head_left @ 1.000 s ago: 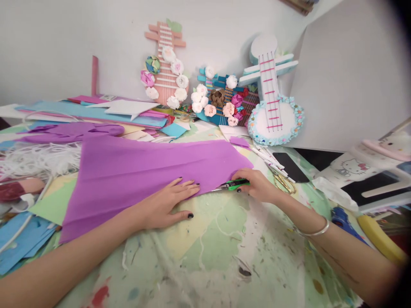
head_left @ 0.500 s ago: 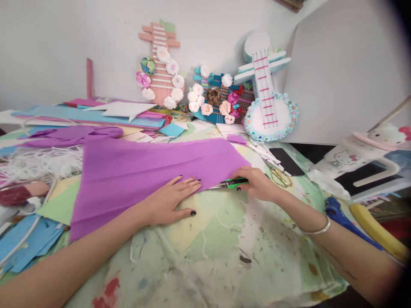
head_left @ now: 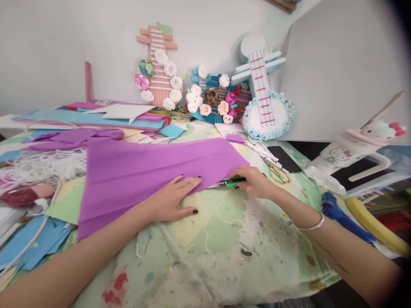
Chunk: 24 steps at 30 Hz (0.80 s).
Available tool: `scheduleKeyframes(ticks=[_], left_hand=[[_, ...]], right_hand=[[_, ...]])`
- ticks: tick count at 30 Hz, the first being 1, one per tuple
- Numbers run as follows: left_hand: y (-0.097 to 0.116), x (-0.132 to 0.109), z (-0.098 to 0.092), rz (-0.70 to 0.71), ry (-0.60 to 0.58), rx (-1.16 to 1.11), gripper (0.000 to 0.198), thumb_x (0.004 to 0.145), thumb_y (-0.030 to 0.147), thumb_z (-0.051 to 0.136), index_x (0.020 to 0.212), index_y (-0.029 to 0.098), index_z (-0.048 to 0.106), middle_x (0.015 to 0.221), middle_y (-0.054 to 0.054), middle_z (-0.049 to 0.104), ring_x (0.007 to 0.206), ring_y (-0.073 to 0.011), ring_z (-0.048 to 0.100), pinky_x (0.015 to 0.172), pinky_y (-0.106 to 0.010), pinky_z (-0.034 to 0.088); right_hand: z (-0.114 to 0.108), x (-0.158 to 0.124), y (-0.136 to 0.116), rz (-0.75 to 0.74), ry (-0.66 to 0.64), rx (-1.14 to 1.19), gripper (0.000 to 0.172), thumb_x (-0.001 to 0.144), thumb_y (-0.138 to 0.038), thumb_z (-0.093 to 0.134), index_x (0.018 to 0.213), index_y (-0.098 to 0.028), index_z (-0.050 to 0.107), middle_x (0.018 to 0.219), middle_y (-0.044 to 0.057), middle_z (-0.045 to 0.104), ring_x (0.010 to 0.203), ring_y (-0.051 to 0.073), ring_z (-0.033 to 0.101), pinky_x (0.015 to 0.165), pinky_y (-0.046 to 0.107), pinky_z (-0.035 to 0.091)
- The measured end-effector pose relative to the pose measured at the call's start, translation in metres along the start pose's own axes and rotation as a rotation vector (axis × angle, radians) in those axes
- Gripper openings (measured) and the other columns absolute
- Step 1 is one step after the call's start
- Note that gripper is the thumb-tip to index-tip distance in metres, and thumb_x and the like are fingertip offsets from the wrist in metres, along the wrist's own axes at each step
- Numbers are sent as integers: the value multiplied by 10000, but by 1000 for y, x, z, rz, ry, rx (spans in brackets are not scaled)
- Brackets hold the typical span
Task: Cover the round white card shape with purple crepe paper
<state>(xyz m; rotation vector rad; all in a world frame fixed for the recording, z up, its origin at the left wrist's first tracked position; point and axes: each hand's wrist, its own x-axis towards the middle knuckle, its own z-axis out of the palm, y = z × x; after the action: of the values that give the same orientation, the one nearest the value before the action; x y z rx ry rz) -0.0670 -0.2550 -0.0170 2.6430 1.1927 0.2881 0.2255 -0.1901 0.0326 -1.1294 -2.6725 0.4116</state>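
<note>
A large purple sheet [head_left: 144, 164], crepe paper or thin cloth, lies spread over the table. My left hand [head_left: 175, 199] rests flat on its near edge, fingers spread and thumb pointing right on the tablecloth. Closed around a green and black utility knife [head_left: 233, 182] is my right hand [head_left: 255, 182], at the sheet's right corner. The knife lies low along the near edge, its blade pointing left toward my left fingertips. A small purple scrap [head_left: 235, 137] is beyond the sheet.
Decorated model lutes [head_left: 265, 111] lean against the wall. Gold-handled scissors [head_left: 279, 174], a black phone [head_left: 284, 158], a blue glue gun [head_left: 345, 216] and a lidded cup [head_left: 340, 149] stand or lie at right. White cord [head_left: 56, 169] and blue paper [head_left: 35, 241] crowd the left.
The view has shifted slightly, so the table items sit a little differently in the picture. Both hands keep nearly the same places on the purple sheet and the knife.
</note>
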Motion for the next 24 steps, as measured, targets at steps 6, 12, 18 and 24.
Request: scheduleKeyframes(ticks=[6,12,18,24], left_hand=[[1,0,0,-54,-19,1,804,841,579,453,1476,226,109,1522,-63,230,1392,-230,228,1148,-392,113],[4,0,-2,-79,-34,1,819,834,580,458,1475,212,106,1524,-52,233,1394,-222,224,1156,-383,115],[4,1,-2,-83,-32,-8,820,825,548,484,1471,203,116,1519,-68,246,1386,-232,245,1152,-394,128],[6,0,-4,-87,-13,-26,832,816,539,498,1470,203,110,1515,-80,253,1389,-259,232,1144,-406,152]], right_hand=[[2,1,3,28,19,42,287,671,-31,611,921,-165,646,905,63,674,859,218,588,744,315,420],[7,4,-2,-15,7,43,280,679,-54,624,936,-163,648,928,74,674,883,227,587,763,325,419],[0,0,3,11,39,36,299,648,-17,607,907,-159,656,900,62,674,863,220,590,750,317,417],[11,11,-2,-10,44,86,254,678,-71,632,912,-168,655,917,70,678,859,222,588,746,324,422]])
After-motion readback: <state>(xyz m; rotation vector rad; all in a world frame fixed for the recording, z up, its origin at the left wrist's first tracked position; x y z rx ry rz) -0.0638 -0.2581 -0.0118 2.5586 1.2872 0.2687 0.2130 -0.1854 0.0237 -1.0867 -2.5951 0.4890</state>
